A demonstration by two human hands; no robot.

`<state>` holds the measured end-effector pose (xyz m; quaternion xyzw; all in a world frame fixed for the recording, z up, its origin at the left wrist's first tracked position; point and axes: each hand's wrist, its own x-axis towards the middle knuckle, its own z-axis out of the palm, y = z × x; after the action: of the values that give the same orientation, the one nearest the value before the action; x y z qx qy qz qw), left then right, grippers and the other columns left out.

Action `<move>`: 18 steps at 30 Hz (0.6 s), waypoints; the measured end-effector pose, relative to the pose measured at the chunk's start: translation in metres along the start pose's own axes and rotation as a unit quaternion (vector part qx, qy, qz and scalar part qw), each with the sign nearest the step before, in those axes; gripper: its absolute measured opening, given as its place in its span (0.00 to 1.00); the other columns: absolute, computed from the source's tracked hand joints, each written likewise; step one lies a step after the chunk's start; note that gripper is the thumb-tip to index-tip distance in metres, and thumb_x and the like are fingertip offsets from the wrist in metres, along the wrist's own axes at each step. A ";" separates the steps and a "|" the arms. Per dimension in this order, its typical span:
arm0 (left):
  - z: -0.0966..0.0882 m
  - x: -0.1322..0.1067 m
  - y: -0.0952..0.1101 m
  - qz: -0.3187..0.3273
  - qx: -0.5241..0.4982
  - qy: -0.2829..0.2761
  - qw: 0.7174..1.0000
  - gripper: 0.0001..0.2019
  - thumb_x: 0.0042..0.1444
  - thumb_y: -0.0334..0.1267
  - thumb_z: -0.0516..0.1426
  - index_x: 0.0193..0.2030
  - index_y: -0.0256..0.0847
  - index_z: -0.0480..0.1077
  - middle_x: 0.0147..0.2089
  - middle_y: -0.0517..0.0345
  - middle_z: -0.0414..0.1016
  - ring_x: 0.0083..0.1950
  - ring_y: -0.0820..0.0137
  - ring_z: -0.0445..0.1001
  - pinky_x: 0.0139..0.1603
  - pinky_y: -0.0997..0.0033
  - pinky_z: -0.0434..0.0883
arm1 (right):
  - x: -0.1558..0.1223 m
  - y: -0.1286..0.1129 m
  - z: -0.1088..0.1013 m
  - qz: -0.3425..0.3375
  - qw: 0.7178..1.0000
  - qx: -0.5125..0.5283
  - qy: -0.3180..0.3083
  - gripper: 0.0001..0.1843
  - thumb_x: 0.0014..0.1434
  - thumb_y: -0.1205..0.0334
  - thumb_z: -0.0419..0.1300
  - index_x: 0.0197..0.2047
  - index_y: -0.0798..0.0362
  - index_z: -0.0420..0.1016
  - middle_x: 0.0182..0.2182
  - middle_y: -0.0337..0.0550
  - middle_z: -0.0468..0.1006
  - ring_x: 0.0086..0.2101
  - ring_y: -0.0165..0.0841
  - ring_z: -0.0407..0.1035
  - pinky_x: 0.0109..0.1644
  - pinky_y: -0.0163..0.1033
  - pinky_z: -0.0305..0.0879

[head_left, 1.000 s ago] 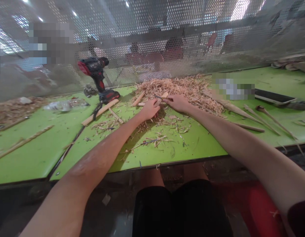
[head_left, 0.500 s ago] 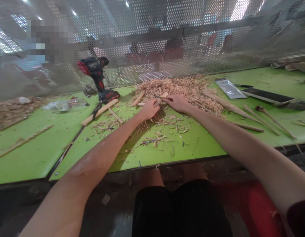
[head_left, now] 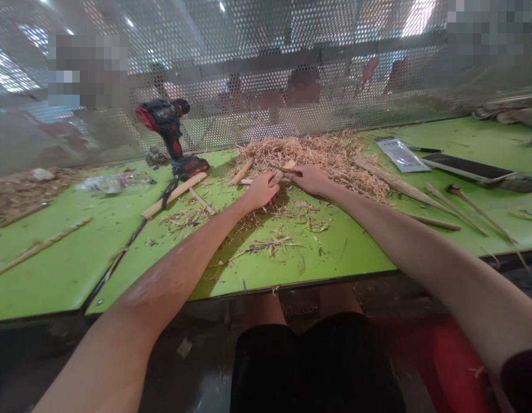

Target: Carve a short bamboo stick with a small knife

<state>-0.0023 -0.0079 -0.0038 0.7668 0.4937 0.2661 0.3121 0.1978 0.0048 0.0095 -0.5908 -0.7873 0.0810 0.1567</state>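
Note:
My left hand (head_left: pixel 265 190) is closed around a small pale piece of wood (head_left: pixel 289 164), with its fingers hiding most of it. My right hand (head_left: pixel 312 179) grips a slim carving knife (head_left: pixel 292 171); its narrow dark blade points left, across the wood and close to my left fingertips. Whether the edge touches the wood is too small to tell. Both hands are just above the green table (head_left: pixel 352 252), at the near side of a heap of wood shavings (head_left: pixel 304 148).
A cordless drill (head_left: pixel 165 129) stands at the left beside a wooden strip (head_left: pixel 175 195). To the right are a long tapered wooden piece (head_left: pixel 399 184), thin sticks, a flat packet (head_left: pixel 401 154) and a phone (head_left: pixel 468 166). A perforated metal screen (head_left: pixel 257 69) rises behind.
The knife has shifted slightly and its angle over the wood has turned a little. Both arms stay almost where they were.

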 end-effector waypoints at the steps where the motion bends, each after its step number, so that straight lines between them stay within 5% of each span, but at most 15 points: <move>1: 0.000 0.000 0.000 0.001 -0.001 0.000 1.000 0.16 0.64 0.26 0.53 0.56 0.31 0.73 0.23 0.63 0.71 0.21 0.70 0.70 0.28 0.71 0.71 | 0.000 0.000 0.000 -0.002 1.000 0.004 -0.002 0.27 0.79 0.44 0.53 0.56 0.54 0.86 0.41 0.48 0.84 0.36 0.35 0.71 0.38 0.37 0.57; 18: 0.000 0.001 -0.002 0.001 -0.001 0.000 1.000 0.13 0.65 0.27 0.54 0.54 0.32 0.74 0.23 0.63 0.72 0.21 0.71 0.71 0.26 0.73 0.69 | 0.000 -0.002 -0.001 0.000 1.000 0.001 -0.007 0.26 0.79 0.44 0.54 0.51 0.56 0.85 0.40 0.49 0.84 0.34 0.35 0.71 0.38 0.37 0.57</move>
<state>-0.0031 -0.0059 -0.0053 0.7673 0.4926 0.2667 0.3121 0.1967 0.0041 0.0108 -0.5900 -0.7883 0.0857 0.1521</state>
